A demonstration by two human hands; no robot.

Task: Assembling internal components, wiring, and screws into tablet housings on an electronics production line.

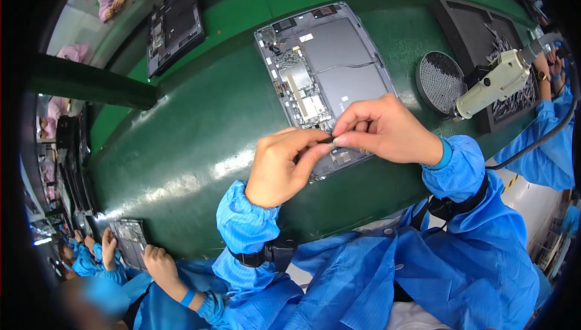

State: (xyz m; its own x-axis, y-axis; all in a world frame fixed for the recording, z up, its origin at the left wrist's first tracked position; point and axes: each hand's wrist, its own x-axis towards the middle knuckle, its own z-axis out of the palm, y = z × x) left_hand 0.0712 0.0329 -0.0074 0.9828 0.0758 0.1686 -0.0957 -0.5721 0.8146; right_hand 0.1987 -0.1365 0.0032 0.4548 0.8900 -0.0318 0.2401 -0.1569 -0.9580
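An opened tablet-like device point(351, 58) lies on the green work surface, its battery, circuit board and cables exposed. Over its near end, my left hand point(281, 163) and my right hand point(387, 133) meet fingertip to fingertip. Thumb and forefinger of each are pinched together around a tiny dark piece, too small to name. The fingers hide part of the board beneath them. Whether the piece touches the device I cannot tell.
To the right lie a pale electric screwdriver point(496, 85), a round dish of small screws point(440, 79) and a black tray point(460, 33) of small dark parts. Another opened device point(175, 30) sits at the far left. A co-worker's hands point(160, 266) hold a device point(129, 239) at lower left.
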